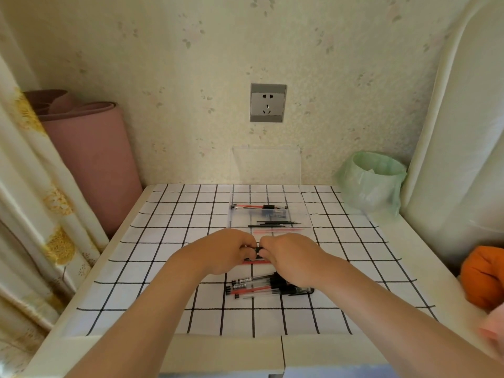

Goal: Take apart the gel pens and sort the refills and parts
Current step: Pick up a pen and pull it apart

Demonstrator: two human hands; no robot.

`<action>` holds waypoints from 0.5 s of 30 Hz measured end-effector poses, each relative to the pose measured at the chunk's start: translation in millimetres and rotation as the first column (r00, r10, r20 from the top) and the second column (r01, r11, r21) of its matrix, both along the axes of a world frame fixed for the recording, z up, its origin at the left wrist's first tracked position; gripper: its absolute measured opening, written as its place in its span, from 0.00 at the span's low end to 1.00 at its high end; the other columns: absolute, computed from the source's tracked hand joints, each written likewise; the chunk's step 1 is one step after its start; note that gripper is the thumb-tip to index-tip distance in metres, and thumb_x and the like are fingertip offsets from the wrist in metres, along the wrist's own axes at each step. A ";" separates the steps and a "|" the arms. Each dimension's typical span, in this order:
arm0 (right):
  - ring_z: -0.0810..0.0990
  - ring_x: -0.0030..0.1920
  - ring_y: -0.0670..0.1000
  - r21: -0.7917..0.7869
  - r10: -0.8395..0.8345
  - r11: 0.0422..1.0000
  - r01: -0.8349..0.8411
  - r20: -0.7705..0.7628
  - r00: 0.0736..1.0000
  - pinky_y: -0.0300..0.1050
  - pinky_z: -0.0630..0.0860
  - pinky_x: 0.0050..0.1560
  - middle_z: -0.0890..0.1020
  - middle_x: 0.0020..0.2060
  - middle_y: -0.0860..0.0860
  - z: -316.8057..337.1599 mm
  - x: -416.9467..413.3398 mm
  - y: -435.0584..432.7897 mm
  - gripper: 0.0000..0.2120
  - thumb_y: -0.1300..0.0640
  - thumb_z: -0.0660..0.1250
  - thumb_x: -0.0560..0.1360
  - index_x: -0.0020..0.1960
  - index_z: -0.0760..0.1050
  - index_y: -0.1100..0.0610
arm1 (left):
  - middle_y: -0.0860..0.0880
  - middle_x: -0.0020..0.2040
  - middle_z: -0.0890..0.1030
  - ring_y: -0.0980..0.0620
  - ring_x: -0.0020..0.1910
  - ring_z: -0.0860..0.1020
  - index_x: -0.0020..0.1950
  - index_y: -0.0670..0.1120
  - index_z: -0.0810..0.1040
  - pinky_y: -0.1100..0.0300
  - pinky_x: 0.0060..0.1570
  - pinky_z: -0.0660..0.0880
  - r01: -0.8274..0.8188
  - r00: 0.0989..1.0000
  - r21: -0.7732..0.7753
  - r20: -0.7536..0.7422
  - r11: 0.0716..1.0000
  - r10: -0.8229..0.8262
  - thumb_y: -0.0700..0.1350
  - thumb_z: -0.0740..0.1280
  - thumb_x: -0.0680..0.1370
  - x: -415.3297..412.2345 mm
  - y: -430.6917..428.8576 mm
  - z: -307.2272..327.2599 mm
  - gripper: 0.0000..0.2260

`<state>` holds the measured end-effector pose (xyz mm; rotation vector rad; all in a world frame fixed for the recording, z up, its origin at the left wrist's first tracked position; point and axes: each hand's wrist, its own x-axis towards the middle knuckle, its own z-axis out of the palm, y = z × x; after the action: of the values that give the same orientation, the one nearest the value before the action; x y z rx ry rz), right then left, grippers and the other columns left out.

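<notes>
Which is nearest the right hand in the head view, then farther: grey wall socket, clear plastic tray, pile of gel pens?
1. Pile of gel pens, just below the right hand.
2. Clear plastic tray, just beyond.
3. Grey wall socket, back wall.

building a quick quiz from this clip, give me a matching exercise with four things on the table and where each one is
Things:
1. held pen
2. loose gel pens
3. clear box
4. green-bagged bin

Places:
A. back right corner of the table, off the checked cloth
B. gripped between the left hand and right hand
C. on the cloth, beyond the hands
D. on the cloth, nearest the person

Pairs: 1-B, 2-D, 3-C, 4-A
</notes>
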<state>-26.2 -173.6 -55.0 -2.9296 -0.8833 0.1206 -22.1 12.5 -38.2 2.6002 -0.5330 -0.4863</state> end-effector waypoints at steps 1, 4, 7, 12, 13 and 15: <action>0.69 0.35 0.51 0.002 0.002 1.000 -0.002 0.006 1.000 0.46 0.64 0.36 0.66 0.31 0.45 -0.6 -0.3 0.2 0.14 0.49 0.51 0.84 0.52 0.70 0.56 | 0.54 0.41 0.76 0.52 0.44 0.74 0.46 0.57 0.75 0.60 0.44 0.70 0.001 1.000 0.002 -0.005 1.000 -0.001 0.48 0.59 0.82 0.1 0.6 -0.4 0.08; 0.70 0.35 0.52 0.014 0.002 1.000 -0.003 0.029 1.000 0.46 0.64 0.35 0.67 0.30 0.44 -1.1 -0.3 -1.1 0.15 0.48 0.50 0.84 0.56 0.71 0.55 | 0.54 0.42 0.76 0.53 0.44 0.74 0.48 0.55 0.77 0.59 0.45 0.70 0.002 1.000 0.006 -0.003 1.000 -0.002 0.48 0.60 0.82 0.0 1.1 1.3 0.07; 0.73 0.38 0.51 0.086 -0.004 0.996 0.003 0.005 1.000 0.46 0.66 0.37 0.76 0.36 0.47 1.0 -2.5 -3.8 0.15 0.46 0.52 0.84 0.61 0.71 0.52 | 0.55 0.38 0.74 0.55 0.39 0.72 0.48 0.55 0.76 0.61 0.39 0.67 -0.003 1.000 0.002 0.014 1.000 0.003 0.48 0.60 0.82 1.1 0.5 2.6 0.07; 0.73 0.40 0.45 0.142 -0.112 0.981 0.129 -0.124 0.986 0.41 0.67 0.37 0.77 0.53 0.48 -0.7 3.5 -20.8 0.13 0.51 0.56 0.82 0.65 0.69 0.51 | 0.57 0.37 0.73 0.59 0.36 0.70 0.48 0.56 0.75 0.62 0.36 0.65 -0.066 0.997 0.038 0.048 0.997 0.064 0.50 0.61 0.82 4.6 6.4 -0.3 0.06; 0.73 0.41 0.45 0.126 -0.126 0.981 0.145 -0.149 0.981 0.40 0.68 0.38 0.74 0.55 0.49 -1.9 6.9 -26.9 0.12 0.56 0.57 0.81 0.63 0.71 0.51 | 0.57 0.38 0.73 0.59 0.36 0.70 0.49 0.55 0.75 0.63 0.36 0.65 -0.081 0.995 0.048 0.054 0.996 0.078 0.50 0.61 0.82 5.7 8.4 -0.4 0.05; 0.74 0.44 0.47 0.086 -0.169 0.979 0.185 -0.162 0.972 0.40 0.70 0.42 0.70 0.58 0.50 -4.8 13.7 -37.8 0.15 0.63 0.58 0.79 0.62 0.74 0.50 | 0.57 0.39 0.74 0.59 0.38 0.71 0.52 0.53 0.77 0.63 0.37 0.66 -0.119 0.991 0.063 0.062 0.991 0.115 0.51 0.61 0.82 6.9 12.4 1.0 0.06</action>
<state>-12.6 -211.5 -59.8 -2.8417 -0.5850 0.2782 -15.2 24.9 -37.2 2.6976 -0.3857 -0.3970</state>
